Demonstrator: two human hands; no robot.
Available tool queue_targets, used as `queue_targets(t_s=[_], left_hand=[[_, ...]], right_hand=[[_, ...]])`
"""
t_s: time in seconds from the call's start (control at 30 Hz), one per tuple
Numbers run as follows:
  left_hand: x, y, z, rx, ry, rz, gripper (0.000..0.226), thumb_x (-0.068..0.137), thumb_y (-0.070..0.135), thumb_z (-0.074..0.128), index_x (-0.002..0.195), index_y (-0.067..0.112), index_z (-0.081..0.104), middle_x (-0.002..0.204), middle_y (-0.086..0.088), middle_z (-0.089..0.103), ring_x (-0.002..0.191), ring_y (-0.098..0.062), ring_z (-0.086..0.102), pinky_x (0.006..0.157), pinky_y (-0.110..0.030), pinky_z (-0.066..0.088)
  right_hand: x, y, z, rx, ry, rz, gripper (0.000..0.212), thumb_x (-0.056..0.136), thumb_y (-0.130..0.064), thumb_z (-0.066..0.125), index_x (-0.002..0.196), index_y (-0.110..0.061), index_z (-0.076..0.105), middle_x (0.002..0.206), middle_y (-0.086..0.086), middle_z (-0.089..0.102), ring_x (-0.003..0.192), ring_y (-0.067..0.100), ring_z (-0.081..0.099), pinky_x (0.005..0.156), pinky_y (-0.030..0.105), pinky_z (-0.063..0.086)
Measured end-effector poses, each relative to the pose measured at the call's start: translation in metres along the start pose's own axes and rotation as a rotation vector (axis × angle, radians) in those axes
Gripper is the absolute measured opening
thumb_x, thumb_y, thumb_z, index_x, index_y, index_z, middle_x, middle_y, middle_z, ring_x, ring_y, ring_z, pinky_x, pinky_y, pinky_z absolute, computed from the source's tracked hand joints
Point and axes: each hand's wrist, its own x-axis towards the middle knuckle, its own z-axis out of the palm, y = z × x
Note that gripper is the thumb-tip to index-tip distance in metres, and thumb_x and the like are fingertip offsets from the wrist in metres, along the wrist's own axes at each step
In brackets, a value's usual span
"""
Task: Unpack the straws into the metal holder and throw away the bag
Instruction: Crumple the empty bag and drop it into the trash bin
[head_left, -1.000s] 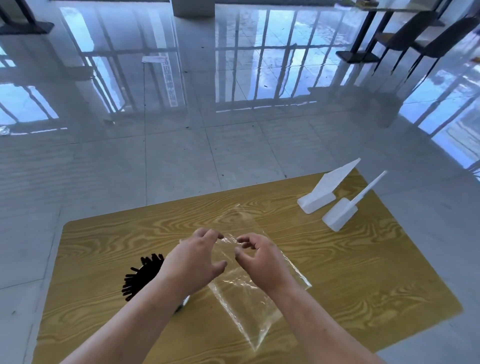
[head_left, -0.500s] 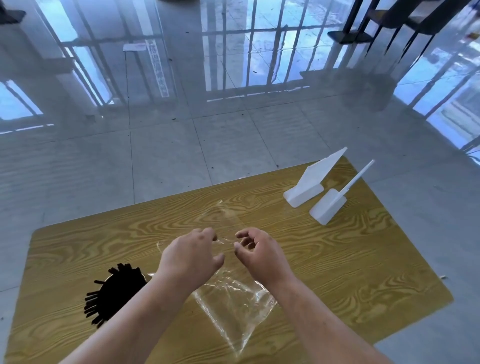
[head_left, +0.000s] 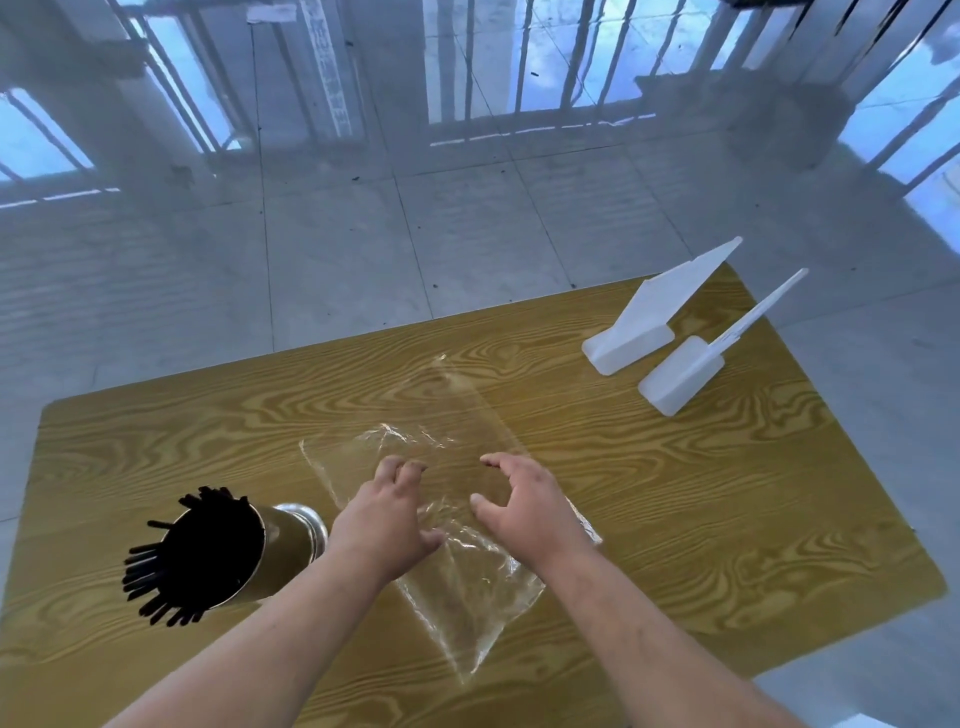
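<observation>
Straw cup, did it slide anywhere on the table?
No. The metal holder sits where it was, left of the bag, near the left edge of the table; only the camera shifted.

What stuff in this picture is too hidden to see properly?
Head view:
- Whether the left hand and right hand grip the clear plastic bag: see-through film, curled fingers cover it.
- The count of black straws in the shiny metal holder: one dark mass.
- The yellow wood-grain table's near edge: cut off by the frame.
</observation>
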Motion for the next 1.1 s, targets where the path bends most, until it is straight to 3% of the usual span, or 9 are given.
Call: queue_targets(t_s=[0.13, 0.27, 0.47, 0.6, 0.7, 0.83, 0.93, 1.0, 1.1], left_hand=[[0.008, -0.007, 0.021, 0.039, -0.063, -0.107, 0.121, 0.071, 0.066, 0.084, 0.163, 0.032, 0.013, 0.169, -0.006, 0.010, 0.144, -0.032, 0.043, 0.114, -0.043, 0.045], [0.012, -0.007, 0.037, 0.146, -0.082, -0.138, 0.123, 0.071, 0.066, 0.085, 0.163, 0.025, 0.013, 0.163, -0.012, 0.015, 0.141, -0.033, 0.043, 0.116, -0.041, 0.041], [0.021, -0.003, 0.043, 0.236, -0.041, 0.024, 0.056, 0.090, 0.052, 0.073, 0.134, 0.026, 0.050, 0.132, 0.002, 0.055, 0.127, -0.020, 0.055, 0.108, -0.033, 0.046], [0.016, 0.007, 0.037, 0.263, 0.038, 0.096, 0.024, 0.101, 0.049, 0.055, 0.112, 0.029, 0.064, 0.117, 0.005, 0.063, 0.115, -0.017, 0.057, 0.104, -0.032, 0.045], [0.011, 0.023, 0.025, 0.099, 0.112, 0.128, 0.011, 0.098, 0.040, 0.054, 0.092, 0.031, 0.055, 0.107, 0.006, 0.064, 0.100, -0.018, 0.053, 0.089, -0.032, 0.043], [0.000, 0.051, 0.000, -0.265, 0.087, 0.075, 0.018, 0.091, 0.036, 0.060, 0.080, 0.027, 0.048, 0.089, 0.009, 0.069, 0.073, -0.019, 0.061, 0.061, -0.037, 0.046], [-0.009, 0.071, -0.018, -0.481, 0.092, 0.117, 0.017, 0.088, 0.037, 0.057, 0.080, 0.029, 0.045, 0.098, 0.013, 0.075, 0.058, -0.008, 0.056, 0.052, -0.035, 0.043], [-0.016, 0.085, -0.028, -0.645, 0.093, 0.164, 0.013, 0.083, 0.037, 0.054, 0.074, 0.034, 0.045, 0.098, 0.001, 0.077, 0.051, -0.009, 0.045, 0.050, -0.033, 0.038], [-0.029, 0.097, -0.043, -0.899, 0.056, 0.177, 0.011, 0.081, 0.030, 0.056, 0.071, 0.033, 0.052, 0.088, -0.020, 0.071, 0.049, -0.008, 0.039, 0.045, -0.029, 0.035]], right_hand=[[-0.003, 0.017, 0.007, -0.027, -0.079, 0.086, 0.072, 0.092, -0.047, 0.070, 0.158, -0.032, 0.047, 0.159, -0.004, 0.051, 0.149, 0.016, 0.042, 0.124, 0.034, 0.034], [-0.011, 0.034, 0.013, -0.041, -0.153, 0.145, 0.083, 0.090, -0.051, 0.068, 0.164, -0.036, 0.034, 0.165, -0.003, 0.042, 0.155, 0.021, 0.034, 0.127, 0.038, 0.030], [-0.018, 0.048, 0.014, -0.028, -0.219, 0.150, 0.088, 0.093, -0.050, 0.064, 0.168, -0.035, 0.022, 0.174, -0.005, 0.029, 0.163, 0.019, 0.018, 0.131, 0.041, 0.019], [-0.023, 0.047, 0.008, -0.015, -0.221, 0.156, 0.089, 0.094, -0.053, 0.064, 0.169, -0.033, 0.020, 0.175, -0.004, 0.027, 0.163, 0.019, 0.020, 0.131, 0.040, 0.020], [-0.027, 0.046, 0.002, 0.035, -0.172, 0.192, 0.093, 0.092, -0.061, 0.068, 0.168, -0.034, 0.022, 0.173, -0.003, 0.033, 0.159, 0.021, 0.029, 0.130, 0.045, 0.029], [-0.032, 0.038, -0.013, 0.471, -0.105, 0.317, 0.106, 0.081, -0.076, 0.074, 0.167, -0.038, 0.024, 0.168, 0.003, 0.041, 0.149, 0.024, 0.046, 0.116, 0.043, 0.043], [-0.037, 0.025, -0.022, 0.749, -0.038, 0.333, 0.114, 0.075, -0.088, 0.068, 0.167, -0.036, 0.026, 0.165, 0.003, 0.047, 0.148, 0.025, 0.047, 0.116, 0.043, 0.040], [-0.040, 0.014, -0.027, 0.971, -0.056, 0.335, 0.117, 0.069, -0.092, 0.069, 0.165, -0.035, 0.035, 0.164, 0.002, 0.050, 0.150, 0.026, 0.047, 0.123, 0.048, 0.038], [-0.046, -0.006, -0.032, 1.179, -0.064, 0.326, 0.086, 0.084, -0.085, 0.063, 0.151, -0.032, 0.057, 0.148, 0.008, 0.067, 0.136, 0.027, 0.065, 0.118, 0.056, 0.047]])
